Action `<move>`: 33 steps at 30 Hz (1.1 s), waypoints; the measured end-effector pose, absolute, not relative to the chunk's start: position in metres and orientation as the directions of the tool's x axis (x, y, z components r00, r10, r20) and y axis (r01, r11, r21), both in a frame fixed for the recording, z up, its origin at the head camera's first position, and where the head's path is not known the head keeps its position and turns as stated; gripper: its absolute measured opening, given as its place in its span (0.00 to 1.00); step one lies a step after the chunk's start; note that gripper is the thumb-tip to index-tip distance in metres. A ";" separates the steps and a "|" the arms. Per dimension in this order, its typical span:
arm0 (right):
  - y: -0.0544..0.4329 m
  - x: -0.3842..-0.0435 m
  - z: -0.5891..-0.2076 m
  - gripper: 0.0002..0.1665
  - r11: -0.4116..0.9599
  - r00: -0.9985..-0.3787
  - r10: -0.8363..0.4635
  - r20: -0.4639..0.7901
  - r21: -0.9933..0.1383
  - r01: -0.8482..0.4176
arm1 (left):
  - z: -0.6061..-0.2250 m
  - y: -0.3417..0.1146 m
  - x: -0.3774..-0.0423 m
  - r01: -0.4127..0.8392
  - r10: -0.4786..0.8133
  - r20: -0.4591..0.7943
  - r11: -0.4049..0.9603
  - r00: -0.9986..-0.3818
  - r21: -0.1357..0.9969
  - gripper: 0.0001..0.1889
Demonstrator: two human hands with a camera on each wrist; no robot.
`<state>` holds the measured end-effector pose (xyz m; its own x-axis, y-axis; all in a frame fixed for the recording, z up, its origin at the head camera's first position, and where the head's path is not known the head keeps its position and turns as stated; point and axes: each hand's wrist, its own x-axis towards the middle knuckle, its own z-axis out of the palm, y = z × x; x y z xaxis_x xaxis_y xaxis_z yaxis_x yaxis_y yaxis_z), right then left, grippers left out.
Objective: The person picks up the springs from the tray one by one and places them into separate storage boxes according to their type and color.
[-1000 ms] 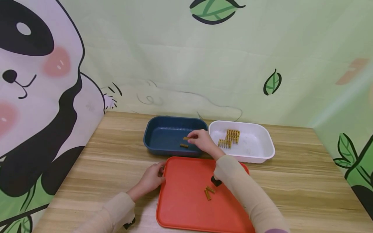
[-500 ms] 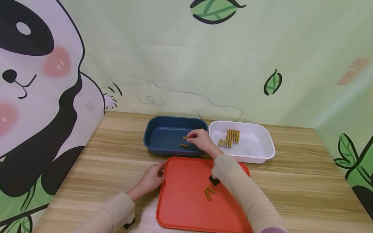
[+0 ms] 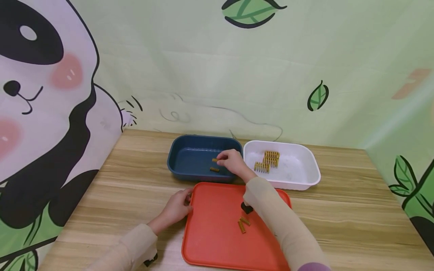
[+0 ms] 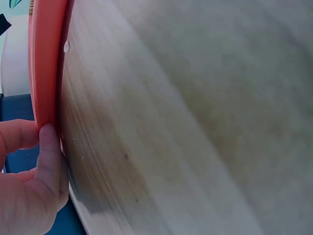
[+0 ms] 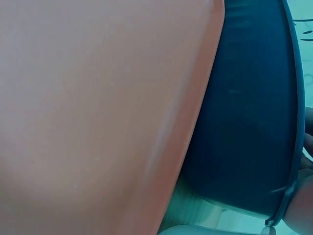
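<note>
In the head view my right hand (image 3: 232,161) pinches a small brass-coloured spring (image 3: 215,160) over the inside of the dark blue bin (image 3: 188,162). A second small spring (image 3: 214,169) lies on that bin's floor, just nearer than the held one. My left hand (image 3: 175,207) grips the left edge of the red tray (image 3: 213,244); the left wrist view shows thumb and fingers (image 4: 48,147) meeting at its rim. Two small springs (image 3: 241,226) lie close together on the tray. In the right wrist view the bin's wall hides most of my right hand (image 5: 301,210).
Beside the blue bin, to its right, stands a white bin (image 3: 298,165) with several larger gold springs (image 3: 271,155). Both bins sit behind the tray on a wooden table (image 3: 346,210). A printed cloth (image 3: 203,67) hangs behind the table.
My right hand shifts slightly left over the blue bin with the spring still pinched, and its forearm swings a little left. The left hand and tray stay put.
</note>
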<state>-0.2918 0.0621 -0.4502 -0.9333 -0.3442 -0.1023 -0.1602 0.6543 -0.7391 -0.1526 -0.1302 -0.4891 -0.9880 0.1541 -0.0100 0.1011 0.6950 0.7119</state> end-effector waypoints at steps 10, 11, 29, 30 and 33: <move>0.059 -0.293 -0.450 0.10 0.658 -0.931 -0.352 -0.099 -0.734 -0.171 | -0.489 -0.131 -0.152 0.107 0.157 -0.006 0.697 -0.988 0.709 0.28; 0.059 -0.293 -0.450 0.09 0.658 -0.931 -0.352 -0.099 -0.734 -0.171 | -0.489 -0.131 -0.152 0.107 0.158 -0.007 0.696 -0.987 0.710 0.28; 0.054 -0.303 -0.452 0.10 0.651 -0.936 -0.319 -0.146 -0.752 -0.105 | -0.487 -0.131 -0.152 0.116 0.165 0.000 0.697 -0.986 0.708 0.28; 0.054 -0.303 -0.453 0.10 0.653 -0.938 -0.314 -0.147 -0.750 -0.101 | -0.487 -0.131 -0.152 0.109 0.160 -0.006 0.696 -0.987 0.710 0.28; 0.053 -0.304 -0.454 0.10 0.660 -0.941 -0.303 -0.149 -0.746 -0.095 | -0.486 -0.131 -0.152 0.105 0.157 -0.008 0.694 -0.988 0.713 0.28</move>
